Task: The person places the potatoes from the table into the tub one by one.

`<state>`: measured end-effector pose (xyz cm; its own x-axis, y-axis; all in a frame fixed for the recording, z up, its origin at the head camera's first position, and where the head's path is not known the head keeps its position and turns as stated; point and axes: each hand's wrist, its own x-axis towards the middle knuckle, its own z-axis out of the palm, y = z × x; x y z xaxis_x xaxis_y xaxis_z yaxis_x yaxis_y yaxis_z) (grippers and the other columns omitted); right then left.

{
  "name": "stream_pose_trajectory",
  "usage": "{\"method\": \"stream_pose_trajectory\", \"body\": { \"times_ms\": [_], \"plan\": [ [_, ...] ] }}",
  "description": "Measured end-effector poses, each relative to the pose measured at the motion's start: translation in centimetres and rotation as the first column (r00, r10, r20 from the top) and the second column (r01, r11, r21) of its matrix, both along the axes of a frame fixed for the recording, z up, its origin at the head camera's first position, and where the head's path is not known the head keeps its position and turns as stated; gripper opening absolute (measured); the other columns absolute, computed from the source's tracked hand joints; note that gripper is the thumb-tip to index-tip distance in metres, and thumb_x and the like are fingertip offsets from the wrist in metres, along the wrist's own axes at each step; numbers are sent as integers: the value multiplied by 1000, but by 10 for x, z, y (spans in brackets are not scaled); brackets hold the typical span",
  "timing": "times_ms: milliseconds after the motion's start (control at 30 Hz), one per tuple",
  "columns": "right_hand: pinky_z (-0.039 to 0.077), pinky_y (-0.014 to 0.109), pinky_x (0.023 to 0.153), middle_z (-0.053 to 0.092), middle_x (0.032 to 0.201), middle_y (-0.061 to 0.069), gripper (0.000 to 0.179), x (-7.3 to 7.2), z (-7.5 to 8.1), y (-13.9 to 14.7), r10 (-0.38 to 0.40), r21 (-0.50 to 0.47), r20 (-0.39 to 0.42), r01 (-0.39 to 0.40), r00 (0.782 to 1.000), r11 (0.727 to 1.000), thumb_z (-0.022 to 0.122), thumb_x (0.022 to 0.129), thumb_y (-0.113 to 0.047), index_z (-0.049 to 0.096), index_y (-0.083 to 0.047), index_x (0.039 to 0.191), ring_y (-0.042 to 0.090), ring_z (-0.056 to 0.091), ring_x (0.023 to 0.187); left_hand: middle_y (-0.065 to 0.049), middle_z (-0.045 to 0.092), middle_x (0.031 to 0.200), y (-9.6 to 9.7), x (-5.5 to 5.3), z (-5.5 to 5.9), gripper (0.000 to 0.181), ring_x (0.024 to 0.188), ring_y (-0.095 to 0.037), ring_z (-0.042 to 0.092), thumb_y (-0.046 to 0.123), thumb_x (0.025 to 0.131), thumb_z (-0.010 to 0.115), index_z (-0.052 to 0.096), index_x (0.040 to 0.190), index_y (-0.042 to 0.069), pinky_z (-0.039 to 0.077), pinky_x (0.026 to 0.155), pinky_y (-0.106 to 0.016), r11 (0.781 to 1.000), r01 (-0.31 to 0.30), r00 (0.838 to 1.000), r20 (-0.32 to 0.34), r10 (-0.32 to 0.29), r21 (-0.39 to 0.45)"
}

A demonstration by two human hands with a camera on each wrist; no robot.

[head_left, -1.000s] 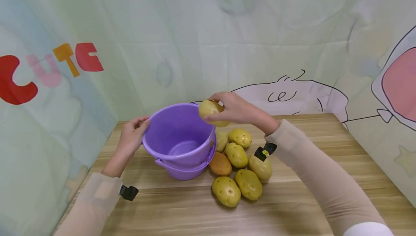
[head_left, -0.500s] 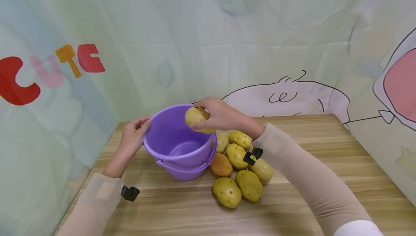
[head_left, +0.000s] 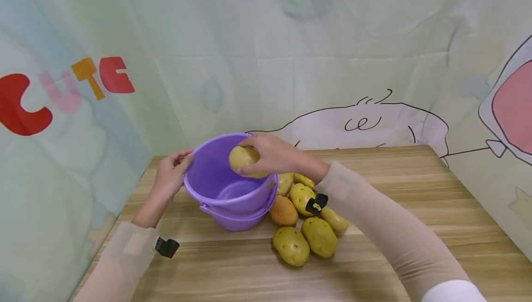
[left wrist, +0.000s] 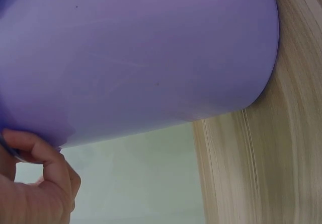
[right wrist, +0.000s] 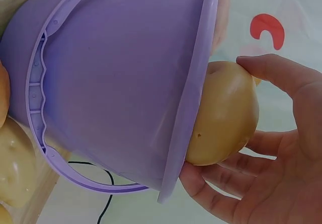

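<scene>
A purple bucket [head_left: 230,214] stands on the wooden table, its mouth facing up and its handle hanging down on the near side. My left hand [head_left: 170,175] grips the bucket's left rim between thumb and fingers; the left wrist view shows the fingers curled over that edge. At the right side of the mouth, my right hand [head_left: 276,156] holds a pale yellow potato [right wrist: 226,113] between thumb and fingers, partly inside the rim. No potato shows on the visible part of the bucket's floor.
Several yellow potatoes [head_left: 291,245] lie on the table [head_left: 216,269] to the right of the bucket. Among them, touching or close to the bucket, is an orange-brown one [head_left: 283,210]. A printed cloth backdrop [head_left: 232,52] rises behind the table.
My right hand has moved left and slightly down with the potato, from outside the bucket's right rim to over its mouth. The left hand and bucket have stayed in place.
</scene>
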<state>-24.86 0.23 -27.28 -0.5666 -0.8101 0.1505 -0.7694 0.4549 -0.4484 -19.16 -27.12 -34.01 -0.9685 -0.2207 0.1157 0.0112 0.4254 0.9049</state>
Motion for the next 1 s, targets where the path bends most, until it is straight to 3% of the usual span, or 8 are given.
{"method": "stream_pose_trajectory", "body": {
  "times_ms": [533,767,1000],
  "plan": [
    [50,24,89,61,131,12,64,5,0,-3,28,59,-43,-25,999,998,73,86,-39,58,-1,135,18,56,115,-18,58,109,2,1,0,51,77,-3,58,30,106,49,50,140,-7,58,63,-18,1000,-11,1000,4,11,2],
    [54,27,86,66,121,12,60,6,0,-1,18,70,-23,-17,1000,997,74,87,-33,59,1,134,20,61,104,-20,57,111,1,0,0,51,78,-4,58,30,106,49,49,140,-8,58,64,-19,1000,-3,1000,2,3,8],
    [55,28,89,68,117,14,55,4,0,2,-5,49,-14,5,1000,999,76,87,-29,61,2,130,23,64,107,-20,58,110,2,1,1,51,77,-4,59,30,106,49,49,140,-8,59,64,-20,1000,-5,1000,-1,5,5]
  ]
}}
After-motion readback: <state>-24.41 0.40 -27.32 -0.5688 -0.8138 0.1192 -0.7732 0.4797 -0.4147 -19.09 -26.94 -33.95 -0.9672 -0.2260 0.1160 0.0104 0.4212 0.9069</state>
